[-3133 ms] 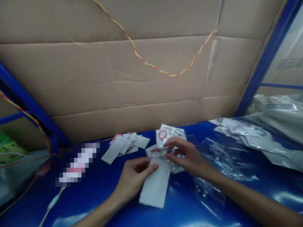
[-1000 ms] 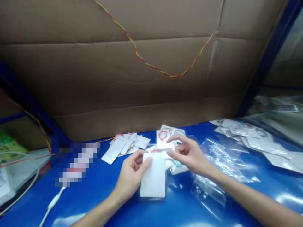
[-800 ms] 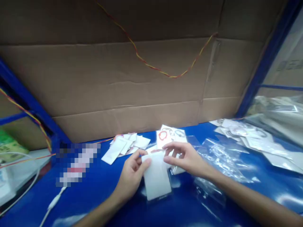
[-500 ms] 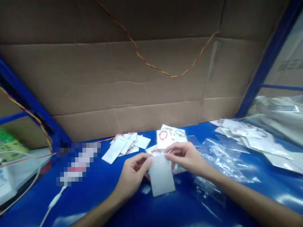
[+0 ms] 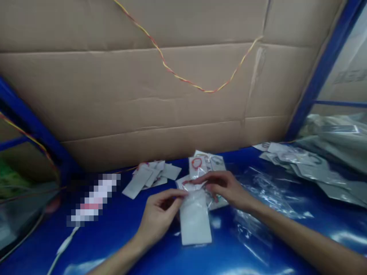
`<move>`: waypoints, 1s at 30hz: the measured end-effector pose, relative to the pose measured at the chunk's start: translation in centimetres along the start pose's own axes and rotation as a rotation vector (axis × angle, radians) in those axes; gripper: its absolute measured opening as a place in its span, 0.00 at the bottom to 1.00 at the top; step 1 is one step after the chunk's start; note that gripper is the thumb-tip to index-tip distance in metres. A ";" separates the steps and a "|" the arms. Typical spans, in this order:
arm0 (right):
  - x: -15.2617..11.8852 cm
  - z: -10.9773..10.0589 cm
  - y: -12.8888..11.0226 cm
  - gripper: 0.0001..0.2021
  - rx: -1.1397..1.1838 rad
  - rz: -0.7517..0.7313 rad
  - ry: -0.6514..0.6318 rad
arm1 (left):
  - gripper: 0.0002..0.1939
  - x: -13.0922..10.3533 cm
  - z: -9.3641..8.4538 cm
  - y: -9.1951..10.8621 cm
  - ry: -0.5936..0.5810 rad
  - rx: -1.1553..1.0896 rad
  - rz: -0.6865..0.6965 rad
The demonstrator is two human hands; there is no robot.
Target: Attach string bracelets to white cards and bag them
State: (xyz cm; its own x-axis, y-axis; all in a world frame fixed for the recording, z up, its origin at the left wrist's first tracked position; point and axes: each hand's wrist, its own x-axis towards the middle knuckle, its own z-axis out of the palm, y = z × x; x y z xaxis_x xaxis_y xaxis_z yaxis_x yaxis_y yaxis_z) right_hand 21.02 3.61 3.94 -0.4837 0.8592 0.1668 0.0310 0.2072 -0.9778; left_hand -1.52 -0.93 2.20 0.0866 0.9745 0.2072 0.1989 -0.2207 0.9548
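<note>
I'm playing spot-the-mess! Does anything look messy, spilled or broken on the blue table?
A little messy: clear plastic lies scattered near the right hand, and the white cards at the back left are heaped at uneven angles. I can see nothing spilled or broken.

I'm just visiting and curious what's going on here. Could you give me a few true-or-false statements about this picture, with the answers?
1. The left hand holds the white card near its far left corner. True.
2. The tabletop is red. False: it is blue.
3. A card with a red loop lies beyond the white card. True.
4. The right hand is down by the white card's near edge. False: it is by the far end.
5. The wire hanging across the cardboard is plain green. False: it is twisted red and yellow.
6. Clear plastic lies to the right of the white card. True.
</note>
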 end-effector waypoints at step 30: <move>-0.2 0.9 0.3 0.25 0.025 0.276 -0.128 | 0.13 0.4 0.0 -0.1 -0.041 0.000 0.010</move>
State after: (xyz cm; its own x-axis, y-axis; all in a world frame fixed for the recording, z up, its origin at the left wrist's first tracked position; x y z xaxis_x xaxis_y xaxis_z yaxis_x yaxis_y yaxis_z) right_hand 20.37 3.07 3.46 -0.5662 0.8152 -0.1217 0.1560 -0.0390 -0.9870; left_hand -1.45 -0.53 2.20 0.1289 0.9697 0.2073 0.1979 -0.2300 0.9528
